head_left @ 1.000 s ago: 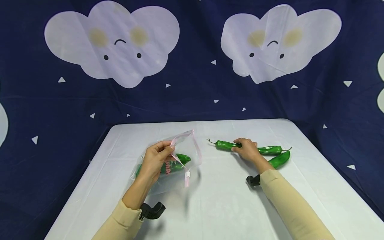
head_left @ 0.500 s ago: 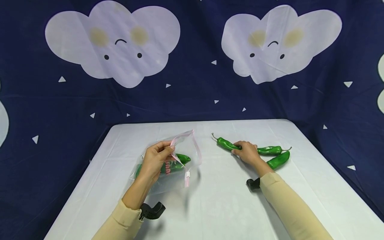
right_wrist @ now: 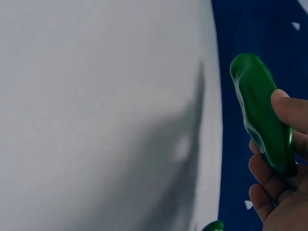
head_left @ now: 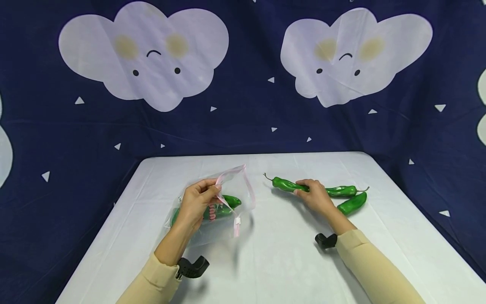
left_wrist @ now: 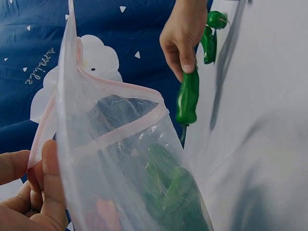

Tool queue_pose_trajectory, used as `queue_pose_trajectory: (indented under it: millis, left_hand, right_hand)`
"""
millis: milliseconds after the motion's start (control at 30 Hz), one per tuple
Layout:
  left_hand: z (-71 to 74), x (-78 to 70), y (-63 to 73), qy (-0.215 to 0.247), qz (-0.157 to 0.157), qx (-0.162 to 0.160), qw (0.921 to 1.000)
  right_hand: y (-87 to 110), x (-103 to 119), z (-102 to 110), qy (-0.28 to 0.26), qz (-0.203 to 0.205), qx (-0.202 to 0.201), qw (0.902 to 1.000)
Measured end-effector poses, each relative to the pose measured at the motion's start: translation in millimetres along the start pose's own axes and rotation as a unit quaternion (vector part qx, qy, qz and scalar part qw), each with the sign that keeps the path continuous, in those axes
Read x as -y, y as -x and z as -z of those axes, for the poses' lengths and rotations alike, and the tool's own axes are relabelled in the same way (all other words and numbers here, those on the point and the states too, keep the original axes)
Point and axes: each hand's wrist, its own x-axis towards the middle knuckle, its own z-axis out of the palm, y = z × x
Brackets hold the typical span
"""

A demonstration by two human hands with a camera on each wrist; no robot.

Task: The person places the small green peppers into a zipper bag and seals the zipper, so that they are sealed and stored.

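My left hand [head_left: 197, 202] pinches the pink-edged rim of a clear zip bag [head_left: 244, 194] between thumb and fingers, and the bag's mouth gapes toward the right. Inside the bag lie green peppers [left_wrist: 168, 187], seen blurred through the plastic; how many I cannot tell. My right hand [head_left: 314, 196] grips a long green pepper [head_left: 285, 185], its thin stem pointing left. In the right wrist view this held pepper [right_wrist: 262, 110] sits between thumb and fingers, above the table. The pepper is apart from the bag.
Two more green peppers lie on the white table [head_left: 281, 261] at the right: one with a stem [head_left: 341, 191], and another [head_left: 353, 204] just in front of it. A dark blue cloth [head_left: 243, 126] with printed clouds hangs behind the table.
The held pepper has lifted and its tilt has shifted, with the stem end swinging up, then partly back down. My right forearm has moved slightly. The left hand and bag stay put.
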Motion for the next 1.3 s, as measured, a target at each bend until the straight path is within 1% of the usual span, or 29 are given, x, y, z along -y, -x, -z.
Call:
queue_pose_trajectory:
  millis: [133, 400, 533, 833, 1067, 1300]
  left_hand:
    - [-0.6, -0.2, 0.2, 0.001, -0.002, 0.0, 1.0]
    - [-0.9, -0.6, 1.1, 0.011, -0.006, -0.002, 0.9999]
    - [-0.8, -0.4, 0.9, 0.013, -0.006, -0.002, 0.9999]
    - [-0.4, -0.3, 0.8, 0.015, -0.006, -0.003, 0.9999]
    - [-0.3, -1.4, 0.3, 0.009, -0.006, -0.001, 0.9999]
    - [-0.5, -1.7, 0.8, 0.011, -0.006, 0.0, 0.9999]
  right_hand:
    - [9.3, 8, 9, -0.017, 0.006, -0.003, 0.9998]
    - [25.5, 26, 19, -0.035, 0.049, -0.033, 0.9976]
    - [34.0, 33, 24, -0.046, 0.058, -0.039, 0.9965]
    - [50.3, 49, 38, -0.091, 0.073, -0.053, 0.9917]
    - [59.4, 61, 44, -0.119, 0.088, -0.043, 0.988]
    - [61.7, 75, 38, -0.134, 0.114, -0.03, 0.9839]
